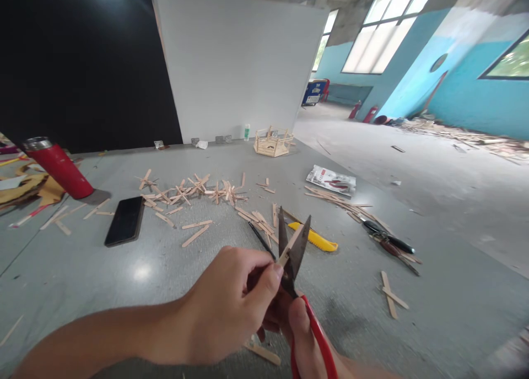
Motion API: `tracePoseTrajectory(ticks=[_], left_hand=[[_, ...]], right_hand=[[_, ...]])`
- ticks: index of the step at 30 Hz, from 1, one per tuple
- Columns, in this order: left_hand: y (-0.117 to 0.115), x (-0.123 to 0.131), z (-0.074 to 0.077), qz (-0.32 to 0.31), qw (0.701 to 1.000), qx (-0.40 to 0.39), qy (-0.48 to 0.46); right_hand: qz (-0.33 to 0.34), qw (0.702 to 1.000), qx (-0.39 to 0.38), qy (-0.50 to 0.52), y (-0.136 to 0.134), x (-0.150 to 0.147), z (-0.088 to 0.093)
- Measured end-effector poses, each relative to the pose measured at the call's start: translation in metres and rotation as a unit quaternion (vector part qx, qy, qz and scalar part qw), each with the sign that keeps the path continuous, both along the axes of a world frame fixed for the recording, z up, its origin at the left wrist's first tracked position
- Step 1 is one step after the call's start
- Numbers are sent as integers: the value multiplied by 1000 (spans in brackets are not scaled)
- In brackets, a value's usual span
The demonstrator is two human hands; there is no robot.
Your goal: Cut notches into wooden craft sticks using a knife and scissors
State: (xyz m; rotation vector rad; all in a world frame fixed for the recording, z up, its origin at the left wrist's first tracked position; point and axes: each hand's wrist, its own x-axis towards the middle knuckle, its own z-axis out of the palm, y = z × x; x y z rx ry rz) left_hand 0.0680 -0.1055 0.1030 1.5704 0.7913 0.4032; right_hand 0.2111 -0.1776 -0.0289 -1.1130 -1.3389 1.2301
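Observation:
Between thumb and fingers my left hand [235, 302] pinches a wooden craft stick [291, 245], which slants up and away from me. The red-handled scissors [303, 244] are in my right hand [303, 335], its thumb at the red handle. Their dark blades stand apart, with the stick lying between them. My two hands are close together, and the left one partly hides the right one's fingers. Just beyond the blades lies a yellow utility knife [316, 238]. A black pen [261, 239] rests to the left of the scissors.
Cut stick pieces [194, 189] are scattered across the grey table [165, 291]. A phone [124, 221] and a red bottle [61, 169] are at left. A small stick-built frame [273, 143] and a glue tube [247, 132] stand at the back. Black-handled tools [388, 237] lie at right.

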Motion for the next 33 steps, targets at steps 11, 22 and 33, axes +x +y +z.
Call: tracePoseTrajectory(ticks=[11,22,33], left_hand=[[5,-4,6,-13,996,80,26],[8,-5,7,-37,995,85,27],[11,-9,17,-40,985,159,50]], right_hand=[[0,989,-6,148,7,-4,5],[7,989,5,146,10,-2,6],[36,991,0,128,9,3,9]])
